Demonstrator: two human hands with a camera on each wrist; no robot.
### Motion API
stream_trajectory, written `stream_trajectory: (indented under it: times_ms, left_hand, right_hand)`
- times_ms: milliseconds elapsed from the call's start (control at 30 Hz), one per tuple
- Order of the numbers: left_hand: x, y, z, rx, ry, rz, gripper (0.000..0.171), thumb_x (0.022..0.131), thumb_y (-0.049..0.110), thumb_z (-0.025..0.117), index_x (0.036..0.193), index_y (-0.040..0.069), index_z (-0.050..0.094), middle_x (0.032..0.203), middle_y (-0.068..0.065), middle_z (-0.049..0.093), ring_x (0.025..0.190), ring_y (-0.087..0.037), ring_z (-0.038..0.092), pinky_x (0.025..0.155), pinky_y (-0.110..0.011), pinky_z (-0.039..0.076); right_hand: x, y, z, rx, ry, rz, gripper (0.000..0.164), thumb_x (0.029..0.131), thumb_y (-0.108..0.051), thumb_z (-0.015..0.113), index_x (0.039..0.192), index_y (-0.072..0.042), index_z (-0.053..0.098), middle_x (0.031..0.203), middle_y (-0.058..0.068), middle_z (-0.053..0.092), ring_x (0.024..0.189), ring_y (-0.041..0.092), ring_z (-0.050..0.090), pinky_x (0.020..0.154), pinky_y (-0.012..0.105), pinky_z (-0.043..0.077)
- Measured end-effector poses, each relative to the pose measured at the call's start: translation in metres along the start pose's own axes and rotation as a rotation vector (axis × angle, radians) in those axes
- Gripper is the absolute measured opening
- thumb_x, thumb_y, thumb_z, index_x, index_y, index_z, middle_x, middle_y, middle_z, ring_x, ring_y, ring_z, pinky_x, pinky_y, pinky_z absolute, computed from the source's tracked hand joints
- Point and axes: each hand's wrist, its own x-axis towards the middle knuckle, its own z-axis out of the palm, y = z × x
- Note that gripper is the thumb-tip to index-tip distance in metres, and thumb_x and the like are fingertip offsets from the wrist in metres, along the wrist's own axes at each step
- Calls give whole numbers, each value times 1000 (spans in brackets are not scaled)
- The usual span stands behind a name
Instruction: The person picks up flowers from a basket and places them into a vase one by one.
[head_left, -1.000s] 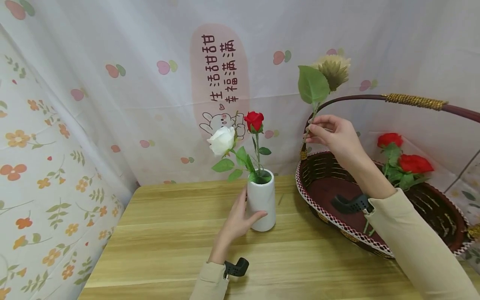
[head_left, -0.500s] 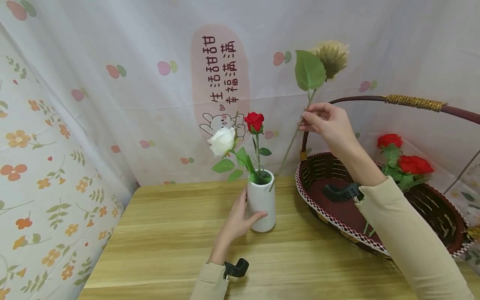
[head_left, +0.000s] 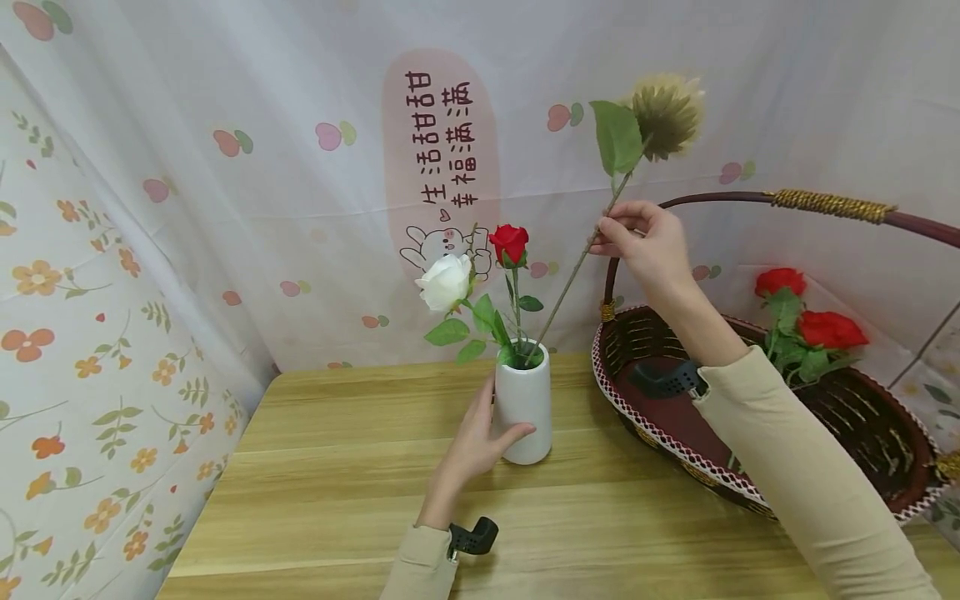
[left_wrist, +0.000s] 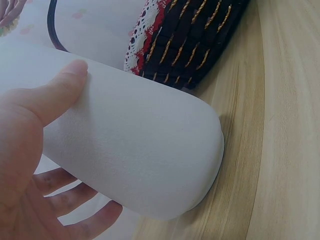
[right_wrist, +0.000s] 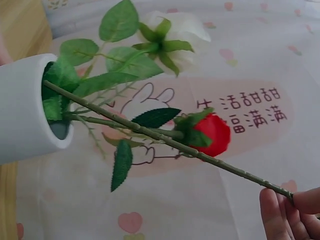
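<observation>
A white vase (head_left: 527, 412) stands upright on the wooden table. My left hand (head_left: 474, 446) holds its side, the thumb (left_wrist: 62, 90) across the front and the other fingers round the far side. Inside the vase are a white rose (head_left: 446, 282) and a red rose (head_left: 509, 243). Above and to the right, my right hand (head_left: 647, 250) pinches the stem (right_wrist: 170, 142) of a pale yellow flower (head_left: 665, 117) with one large green leaf (head_left: 617, 137). That stem slants down to the left, its lower end inside the vase mouth (right_wrist: 62, 135).
A dark woven basket (head_left: 637, 417) with lace trim and a tall arched handle (head_left: 832, 205) stands at the right, under my right forearm. Red roses (head_left: 831, 328) lie in it. Behind the table (head_left: 337, 475) hangs a printed curtain (head_left: 300, 208).
My right hand has moved left and slightly up with the pale yellow flower. Its stem end has gone from outside the vase to inside the mouth. My left hand and the vase stay put.
</observation>
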Motion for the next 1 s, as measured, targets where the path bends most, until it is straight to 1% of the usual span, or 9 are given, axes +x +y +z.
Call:
stream_trajectory:
  times_ms: [133, 367, 533, 700, 867, 1000]
  left_hand:
    - [0, 0, 0, -2, 0, -3, 98, 90, 39, 78, 161, 10, 17, 161, -14, 29, 144, -30, 36, 115, -49, 33]
    - [-1, 1, 0, 8, -2, -14, 99, 90, 39, 78, 162, 10, 16, 162, -14, 27, 145, -31, 34, 116, -49, 32]
    - [-1, 0, 0, 13, -1, -13, 99, 90, 40, 77, 162, 10, 16, 163, -14, 27, 145, -30, 34, 116, -49, 32]
    - [-1, 0, 0, 16, -2, -14, 99, 90, 40, 77, 162, 10, 16, 163, -13, 27, 146, -30, 34, 116, -49, 32]
    - [-1, 0, 0, 14, -3, -16, 98, 90, 40, 77, 162, 10, 17, 162, -13, 29, 145, -30, 35, 116, -48, 33]
    - [0, 1, 0, 11, -5, -16, 98, 90, 41, 77, 161, 11, 17, 161, -13, 30, 144, -29, 36, 115, -49, 33]
  right_hand:
    - [-4, 9, 4, -7, -36, -5, 11, 97, 4, 62, 105, 6, 56, 86, 7, 63, 70, 12, 69, 71, 24, 59]
    - [-13, 26, 11, -134, -79, -17, 14, 98, 2, 61, 109, 6, 55, 89, 5, 63, 73, 10, 69, 74, 24, 59]
    - [-19, 35, 14, -189, -112, -26, 19, 99, 0, 61, 114, 10, 54, 94, 10, 64, 74, 9, 68, 75, 24, 59]
    - [-25, 43, 17, -218, -141, -19, 21, 100, -1, 61, 114, 13, 54, 95, 14, 64, 74, 10, 69, 76, 26, 59]
    - [-31, 48, 19, -253, -171, -8, 21, 100, -3, 61, 112, 13, 55, 95, 18, 63, 74, 10, 69, 77, 29, 60]
    - [-34, 54, 19, -261, -186, 16, 19, 100, -2, 61, 112, 12, 56, 96, 21, 63, 73, 11, 69, 78, 32, 60]
